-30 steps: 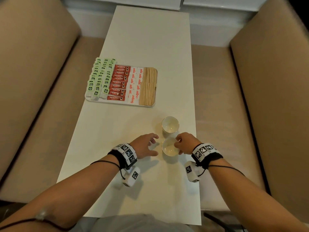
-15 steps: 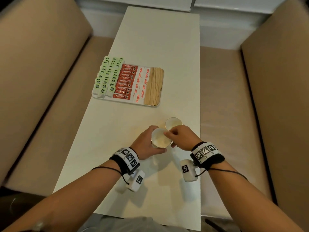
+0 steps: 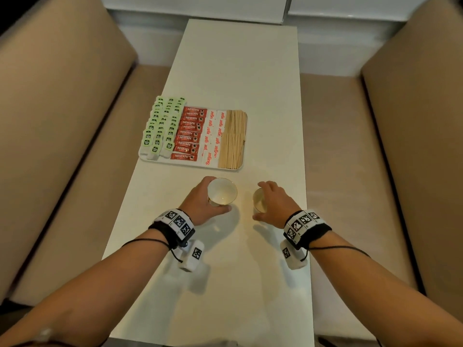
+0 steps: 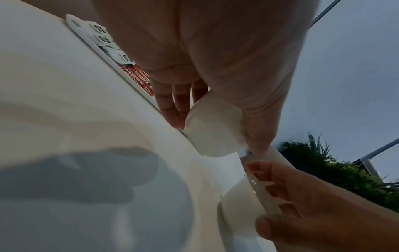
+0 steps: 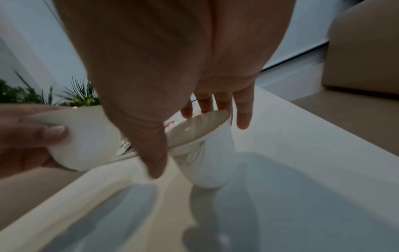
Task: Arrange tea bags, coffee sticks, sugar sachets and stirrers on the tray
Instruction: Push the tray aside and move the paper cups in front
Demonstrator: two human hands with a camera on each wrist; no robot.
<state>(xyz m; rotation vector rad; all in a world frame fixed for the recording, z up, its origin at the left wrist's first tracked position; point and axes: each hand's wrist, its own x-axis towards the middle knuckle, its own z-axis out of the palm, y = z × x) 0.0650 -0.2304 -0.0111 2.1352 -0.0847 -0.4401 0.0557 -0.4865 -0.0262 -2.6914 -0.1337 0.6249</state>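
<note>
A white tray (image 3: 190,166) lies on the table's left half. It carries rows of green tea bags (image 3: 160,126), red coffee sticks (image 3: 190,132), white sugar sachets (image 3: 213,139) and wooden stirrers (image 3: 233,140). Just in front of it my left hand (image 3: 200,200) grips a white cup (image 3: 221,191) round its side, tilted and off the table (image 4: 213,129). My right hand (image 3: 274,204) grips a second white cup (image 3: 259,201) from above by its rim (image 5: 205,153). The two cups are a hand's width apart. Neither hand touches the tray.
The long white table (image 3: 238,71) runs away from me between two beige sofa seats (image 3: 62,146) (image 3: 350,159). Its right edge is close to my right wrist. Green plants (image 4: 345,170) stand beyond the table's far end.
The two cups stood together on the table under both hands. My left hand took one and carried it left and forward; my right hand now grips the other.
</note>
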